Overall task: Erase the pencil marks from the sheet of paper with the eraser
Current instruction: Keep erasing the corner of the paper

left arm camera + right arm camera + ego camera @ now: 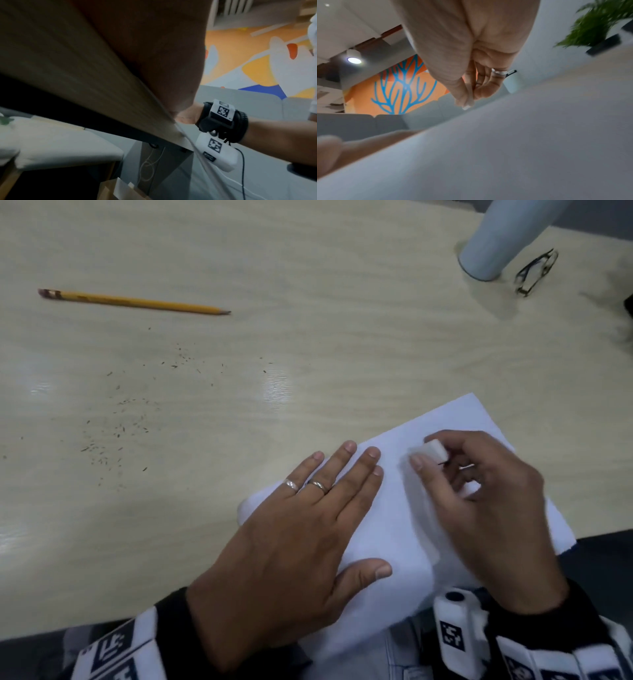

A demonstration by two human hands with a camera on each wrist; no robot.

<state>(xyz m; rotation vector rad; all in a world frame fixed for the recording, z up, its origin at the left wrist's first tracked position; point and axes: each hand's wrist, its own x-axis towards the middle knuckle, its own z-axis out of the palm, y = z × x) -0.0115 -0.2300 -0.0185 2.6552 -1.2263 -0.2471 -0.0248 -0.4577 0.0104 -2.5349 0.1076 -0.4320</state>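
On the near right part of the pale wood-grain bench (308, 302), partly overhanging its front edge, the white rectangular sheet of paper (397, 508) is laid at a slant. Only one short dark pencil stroke (442, 463) can be made out on it, just beside the small white block eraser (434, 451) and half hidden under the right hand (486, 508); the rest of the visible sheet looks blank. Erasing is therefore judged to be well advanced, with this last stroke left, though whatever lies under the two hands cannot be told. Dark crumbs (116, 419) scattered over the bench to the left are taken as eraser rubbings.

The eraser is pinched between the right thumb and forefinger, its lower end set against the paper, while the other right fingers (460, 477) are curled in behind it. The right hand is blurred, which suggests rubbing under way.

The left hand (291, 549) is laid flat on the sheet's left part, its fingers (346, 474) straight and slightly spread, the thumb held out to the side, pressing the paper down; two silver rings are worn on it.

Farther off, a yellow wooden pencil (137, 301) lies well apart at the far left, and a pale blue cylinder (493, 244) stands beside folded dark-rimmed spectacles (536, 272) at the far right.
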